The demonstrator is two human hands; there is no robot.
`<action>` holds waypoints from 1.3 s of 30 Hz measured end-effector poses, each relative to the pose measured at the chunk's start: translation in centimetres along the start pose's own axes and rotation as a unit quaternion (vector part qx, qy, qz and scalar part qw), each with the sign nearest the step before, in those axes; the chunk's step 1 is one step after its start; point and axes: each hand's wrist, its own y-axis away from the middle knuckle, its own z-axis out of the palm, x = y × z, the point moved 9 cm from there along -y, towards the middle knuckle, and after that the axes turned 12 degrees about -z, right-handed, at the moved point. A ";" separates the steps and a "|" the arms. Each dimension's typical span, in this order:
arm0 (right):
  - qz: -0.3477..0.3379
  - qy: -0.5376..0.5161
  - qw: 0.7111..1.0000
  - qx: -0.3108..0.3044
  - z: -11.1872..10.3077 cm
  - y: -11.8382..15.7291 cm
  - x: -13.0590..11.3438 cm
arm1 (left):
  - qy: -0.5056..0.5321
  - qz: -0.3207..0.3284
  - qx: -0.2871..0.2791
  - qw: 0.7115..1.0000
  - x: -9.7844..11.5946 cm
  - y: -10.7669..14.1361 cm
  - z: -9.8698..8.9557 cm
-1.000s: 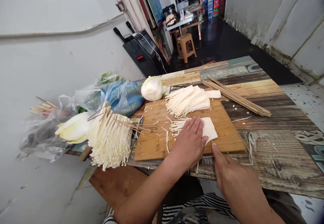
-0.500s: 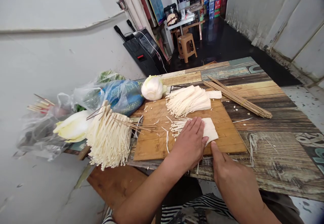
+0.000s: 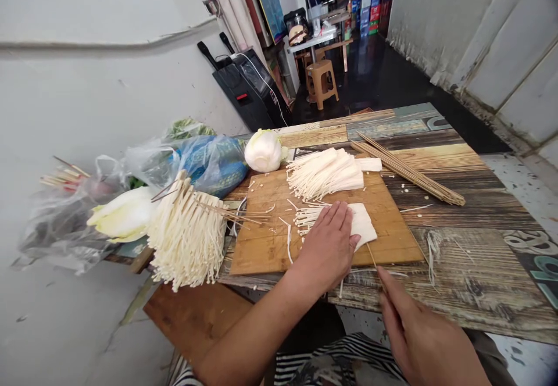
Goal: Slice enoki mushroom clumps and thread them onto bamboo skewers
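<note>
My left hand [image 3: 329, 240] lies flat, fingers stretched out, pressing a bunch of enoki mushrooms [image 3: 362, 225] onto the wooden cutting board [image 3: 261, 249]. My right hand [image 3: 429, 328], at the board's near edge, is closed on a thin bamboo skewer [image 3: 371, 256]. The skewer's far end meets the near side of that bunch; whether its tip is inside cannot be made out. Behind my left hand, more enoki bunches [image 3: 325, 171] lie side by side on the board. A thick stack of skewered enoki [image 3: 187, 238] sits left of the board, its sticks reaching over the board's edge.
A bundle of bamboo skewers [image 3: 418, 177] lies right of the board on the wood-patterned table [image 3: 471, 258]. A cabbage [image 3: 264, 150] stands behind the board. Cabbage leaves [image 3: 124, 214] and plastic bags [image 3: 209, 162] crowd the left against the wall. Loose mushroom scraps lie around.
My right hand has drawn back toward me and to the right, so more of the skewer's shaft now shows. My left hand stays in place on the enoki bunch.
</note>
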 end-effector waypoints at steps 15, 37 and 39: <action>-0.031 -0.030 0.999 -0.006 -1.0 -0.8 -0.9 | 0.017 0.009 0.012 1.000 -0.1 -0.1 0.1; 0.079 -0.010 0.996 -0.030 1.3 -2.9 1.0 | 0.013 0.013 0.021 1.000 0.0 -0.1 0.0; 0.099 -0.021 0.994 -0.035 1.7 -2.6 1.4 | 0.010 0.011 0.024 1.000 0.0 0.0 0.0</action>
